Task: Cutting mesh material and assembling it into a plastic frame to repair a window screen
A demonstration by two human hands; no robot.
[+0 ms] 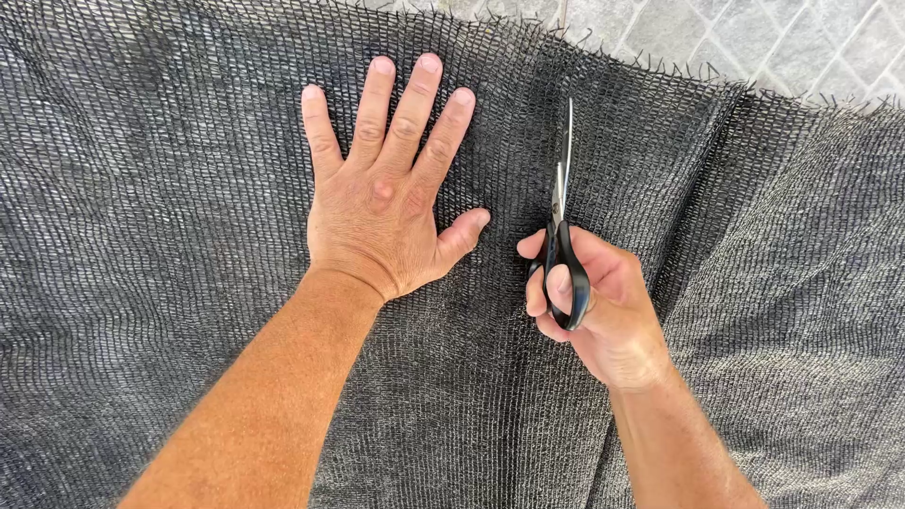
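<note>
Cutting in hand: left hand (382, 203) lies flat, fingers spread, pinning the mesh (170, 236); right hand (589, 302) grips nearly closed scissors (562, 203); next snip wants taut cloth

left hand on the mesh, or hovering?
Touching. The head view shows the left hand pressed flat, palm down, fingers spread, on the black mesh fabric, with no gap or shadow under it. The right hand holds the scissors beside it.

Dark grey woven mesh netting (189, 236), fine grid weave all over, frayed black threads along the edge. Black plastic handles and silvery steel blades on the pointed scissors (562, 217). Pale grey paved floor (754, 38), diamond-lined pattern.
</note>
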